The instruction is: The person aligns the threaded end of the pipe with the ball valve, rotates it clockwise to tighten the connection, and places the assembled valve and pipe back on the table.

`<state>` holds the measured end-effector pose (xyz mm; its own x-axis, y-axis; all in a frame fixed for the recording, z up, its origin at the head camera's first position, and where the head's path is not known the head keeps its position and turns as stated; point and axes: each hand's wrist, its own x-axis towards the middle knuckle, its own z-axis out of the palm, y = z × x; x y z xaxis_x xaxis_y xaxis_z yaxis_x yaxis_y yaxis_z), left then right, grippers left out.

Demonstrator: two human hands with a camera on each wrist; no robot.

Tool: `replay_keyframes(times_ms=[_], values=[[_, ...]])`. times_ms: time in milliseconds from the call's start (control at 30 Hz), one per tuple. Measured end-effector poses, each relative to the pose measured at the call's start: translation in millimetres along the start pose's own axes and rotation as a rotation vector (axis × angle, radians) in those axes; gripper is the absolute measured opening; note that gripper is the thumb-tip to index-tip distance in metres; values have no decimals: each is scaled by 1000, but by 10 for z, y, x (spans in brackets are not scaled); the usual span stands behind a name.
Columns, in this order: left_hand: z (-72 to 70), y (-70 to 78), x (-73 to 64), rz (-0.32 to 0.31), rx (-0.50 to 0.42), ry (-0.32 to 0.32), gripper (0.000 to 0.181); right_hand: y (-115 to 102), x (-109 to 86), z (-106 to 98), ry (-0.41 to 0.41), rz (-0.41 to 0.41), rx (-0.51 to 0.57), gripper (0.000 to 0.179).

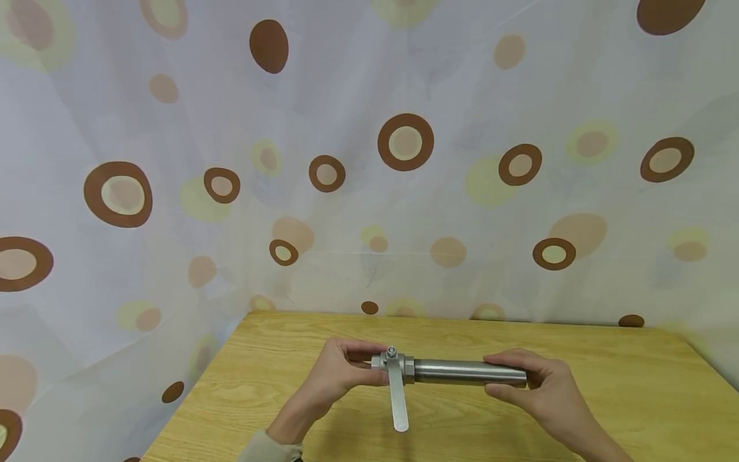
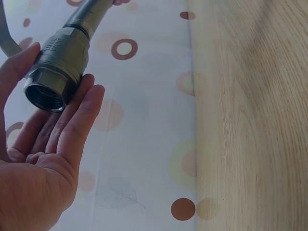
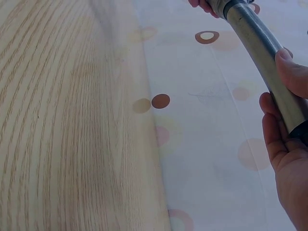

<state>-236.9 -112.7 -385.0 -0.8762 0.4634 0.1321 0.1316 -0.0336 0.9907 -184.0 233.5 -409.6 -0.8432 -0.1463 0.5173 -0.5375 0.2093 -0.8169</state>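
A metal ball valve with a long flat lever handle is joined to a steel pipe, and the pair lies level across the head view, held above the table. My left hand grips the valve's left end between thumb and fingers. In the left wrist view the valve's threaded open end faces the palm. Around the pipe's right end, my right hand pinches with thumb and fingers. The lever points toward me. Threads show where the pipe meets the valve, also in the right wrist view.
Beneath the hands is a wooden table with light grain. A pale curtain printed with brown and beige circles hangs along its back edge and left side.
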Motion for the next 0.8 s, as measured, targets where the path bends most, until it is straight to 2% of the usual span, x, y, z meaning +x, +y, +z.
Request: replay_keyframes(times_ms=[267, 600, 800], values=[[5, -13, 4, 8, -15, 0, 40, -4, 2, -2, 4, 4, -16, 39], [21, -35, -15, 2, -41, 8, 40, 17, -10, -1, -19, 1, 49, 40], [26, -32, -21, 0, -52, 9, 40, 9, -16, -5, -25, 10, 37, 39]])
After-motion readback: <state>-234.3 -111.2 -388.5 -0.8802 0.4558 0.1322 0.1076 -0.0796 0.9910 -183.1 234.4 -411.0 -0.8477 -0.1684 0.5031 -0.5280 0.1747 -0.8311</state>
